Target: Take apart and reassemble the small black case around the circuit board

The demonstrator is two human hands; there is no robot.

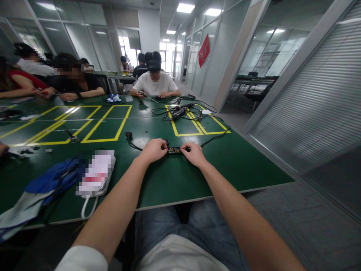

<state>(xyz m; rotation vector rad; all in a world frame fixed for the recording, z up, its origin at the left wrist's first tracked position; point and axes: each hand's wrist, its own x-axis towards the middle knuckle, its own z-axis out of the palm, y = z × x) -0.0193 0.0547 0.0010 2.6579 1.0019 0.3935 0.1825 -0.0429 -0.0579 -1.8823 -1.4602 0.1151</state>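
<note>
Between my two hands, close above the green table, is a small dark circuit board [174, 151] with orange and green parts on it. My left hand [155, 149] pinches its left end, fingers closed. At the right end, the fingers of my right hand [193, 153] are pinched on the board too. A black cable [135, 145] with a round plug [128, 134] comes out to the left of my left hand. Another black cable [216, 137] runs from beside my right hand toward the back right. My fingers hide both ends of the board.
Blue and grey gloves [42, 188] and a white phone-like device [97, 173] with a white cable lie left. Black cables and tools [180, 111] lie at the back among yellow tape outlines. A person [156, 81] sits opposite holding a screwdriver; others sit at left. The table's edge [175, 204] is near me.
</note>
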